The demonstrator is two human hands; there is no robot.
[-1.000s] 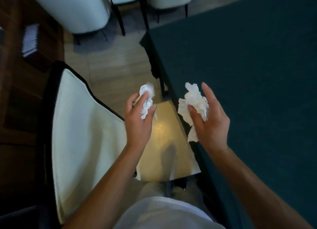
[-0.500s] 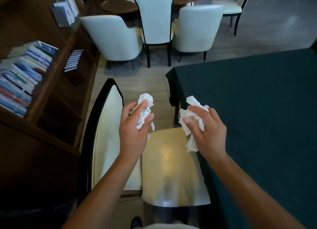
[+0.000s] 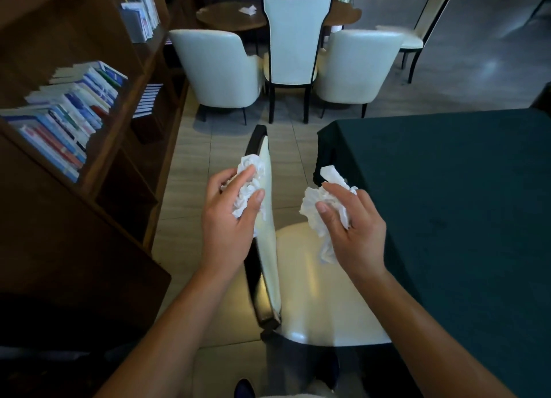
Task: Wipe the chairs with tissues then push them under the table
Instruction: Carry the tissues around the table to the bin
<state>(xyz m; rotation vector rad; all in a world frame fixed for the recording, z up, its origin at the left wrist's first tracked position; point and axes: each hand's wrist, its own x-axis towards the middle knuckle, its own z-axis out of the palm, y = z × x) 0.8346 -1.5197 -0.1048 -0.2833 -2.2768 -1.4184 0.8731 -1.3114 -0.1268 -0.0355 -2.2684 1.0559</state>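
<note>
A cream chair (image 3: 316, 290) with a black frame stands below me, its seat against the side of the table (image 3: 447, 189) draped in dark green cloth. Its backrest (image 3: 268, 218) is on the left, seen edge-on. My left hand (image 3: 229, 218) grips a crumpled white tissue (image 3: 249, 183) just left of the backrest. My right hand (image 3: 354, 230) grips a second crumpled tissue (image 3: 316, 206) above the seat, beside the table edge.
A wooden bookshelf (image 3: 74, 129) with books fills the left. Across a strip of tiled floor (image 3: 208, 165), three white chairs (image 3: 293, 37) stand around a round wooden table (image 3: 232, 19) at the back. Another chair (image 3: 417, 37) is at the back right.
My view has lifted from looking straight down to looking ahead, so the room's far side came into sight. Both hands keep their tissues and hold about the same pose above the chair.
</note>
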